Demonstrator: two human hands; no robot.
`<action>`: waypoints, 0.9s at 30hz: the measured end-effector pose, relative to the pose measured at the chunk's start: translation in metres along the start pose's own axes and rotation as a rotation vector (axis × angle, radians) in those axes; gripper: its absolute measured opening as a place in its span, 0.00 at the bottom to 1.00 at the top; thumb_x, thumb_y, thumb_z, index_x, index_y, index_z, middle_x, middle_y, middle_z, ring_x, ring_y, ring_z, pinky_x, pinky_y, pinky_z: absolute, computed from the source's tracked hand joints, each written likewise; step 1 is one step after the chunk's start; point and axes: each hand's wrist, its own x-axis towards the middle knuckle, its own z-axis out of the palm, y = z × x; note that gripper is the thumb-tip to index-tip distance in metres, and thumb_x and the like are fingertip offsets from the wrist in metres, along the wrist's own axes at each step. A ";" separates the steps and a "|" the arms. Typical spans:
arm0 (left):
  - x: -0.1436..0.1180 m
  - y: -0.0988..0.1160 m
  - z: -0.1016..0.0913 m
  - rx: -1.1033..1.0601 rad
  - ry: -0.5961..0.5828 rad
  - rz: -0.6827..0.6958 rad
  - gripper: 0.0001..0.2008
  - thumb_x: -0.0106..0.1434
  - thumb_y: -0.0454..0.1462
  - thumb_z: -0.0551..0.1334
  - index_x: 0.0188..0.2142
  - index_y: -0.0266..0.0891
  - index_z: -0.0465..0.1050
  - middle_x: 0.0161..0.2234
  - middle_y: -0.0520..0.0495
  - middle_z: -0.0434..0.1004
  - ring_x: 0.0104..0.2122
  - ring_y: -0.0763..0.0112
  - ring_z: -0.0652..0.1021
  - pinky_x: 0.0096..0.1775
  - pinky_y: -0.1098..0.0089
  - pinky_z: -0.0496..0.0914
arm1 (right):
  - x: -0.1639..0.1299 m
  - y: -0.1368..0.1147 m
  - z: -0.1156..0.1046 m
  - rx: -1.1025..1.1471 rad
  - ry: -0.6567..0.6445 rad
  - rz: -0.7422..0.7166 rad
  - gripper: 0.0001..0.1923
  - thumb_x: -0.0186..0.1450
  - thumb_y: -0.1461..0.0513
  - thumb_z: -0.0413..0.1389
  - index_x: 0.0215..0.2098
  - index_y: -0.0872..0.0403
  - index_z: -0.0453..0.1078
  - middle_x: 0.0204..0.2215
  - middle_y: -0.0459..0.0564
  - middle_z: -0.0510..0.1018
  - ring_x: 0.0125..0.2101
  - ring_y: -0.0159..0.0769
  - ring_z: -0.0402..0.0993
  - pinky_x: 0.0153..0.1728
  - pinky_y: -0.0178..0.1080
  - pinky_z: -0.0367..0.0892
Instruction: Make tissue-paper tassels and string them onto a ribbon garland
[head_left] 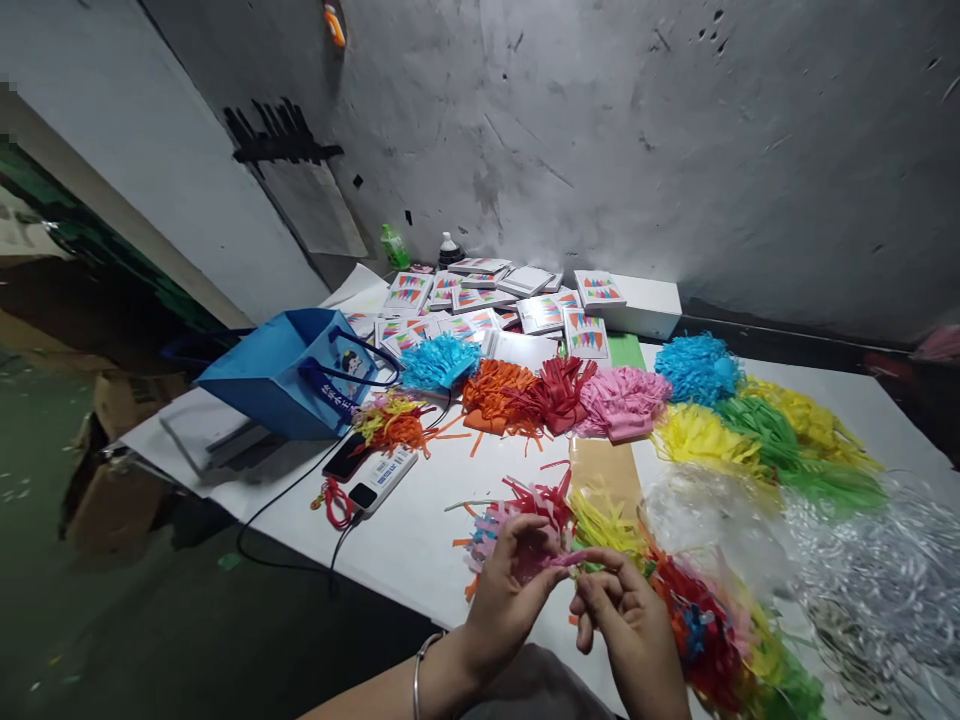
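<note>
- Grip: left hand [504, 590] and right hand [628, 618] both pinch one pink paper strip [559, 560] between fingertips, clamped, at 6 o'clock of the bench [420, 530].
- Loose fringe pile [540, 515]: directly behind the hands, at 12 o'clock of them.
- Sorted colour bundles [622, 400]: rowed across mid-bench.
- Printed boxes [480, 300]: stacked at 12 o'clock.
- Progress, judged: many bundles lie sorted; the mixed heap [705, 630] at 3 o'clock remains.

Both hands are low in view, close together, nearly touching at the fingertips. L hand [504, 590] has fingers curled, pinching w/ thumb, forearm coming from lower left. R hand [626, 620] is also curled, fingers bent inward.
</note>
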 end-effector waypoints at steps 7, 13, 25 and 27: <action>-0.005 0.001 0.004 0.025 -0.029 0.037 0.16 0.61 0.36 0.65 0.48 0.43 0.66 0.37 0.48 0.75 0.37 0.68 0.77 0.42 0.68 0.72 | 0.001 0.001 0.001 0.041 -0.034 0.002 0.25 0.58 0.47 0.62 0.44 0.57 0.68 0.18 0.42 0.74 0.12 0.26 0.64 0.17 0.30 0.59; -0.003 -0.002 0.000 -0.032 -0.136 0.004 0.22 0.61 0.39 0.66 0.54 0.43 0.65 0.37 0.47 0.75 0.38 0.67 0.77 0.44 0.66 0.71 | 0.004 0.007 -0.007 0.041 -0.105 0.013 0.20 0.61 0.48 0.60 0.39 0.57 0.70 0.20 0.43 0.74 0.13 0.24 0.65 0.18 0.29 0.58; 0.027 -0.007 -0.044 0.134 0.045 -0.085 0.13 0.62 0.46 0.63 0.29 0.38 0.73 0.38 0.45 0.73 0.42 0.63 0.73 0.47 0.66 0.66 | 0.016 0.030 -0.059 -0.833 -0.142 -0.303 0.15 0.67 0.54 0.48 0.34 0.51 0.73 0.28 0.49 0.79 0.29 0.36 0.76 0.31 0.34 0.69; 0.043 -0.010 -0.074 0.131 0.242 -0.098 0.14 0.62 0.47 0.63 0.32 0.38 0.72 0.37 0.47 0.73 0.40 0.65 0.72 0.45 0.67 0.66 | 0.023 0.033 -0.107 -1.005 -0.037 -0.282 0.15 0.65 0.54 0.49 0.35 0.50 0.75 0.32 0.50 0.80 0.33 0.39 0.78 0.35 0.37 0.71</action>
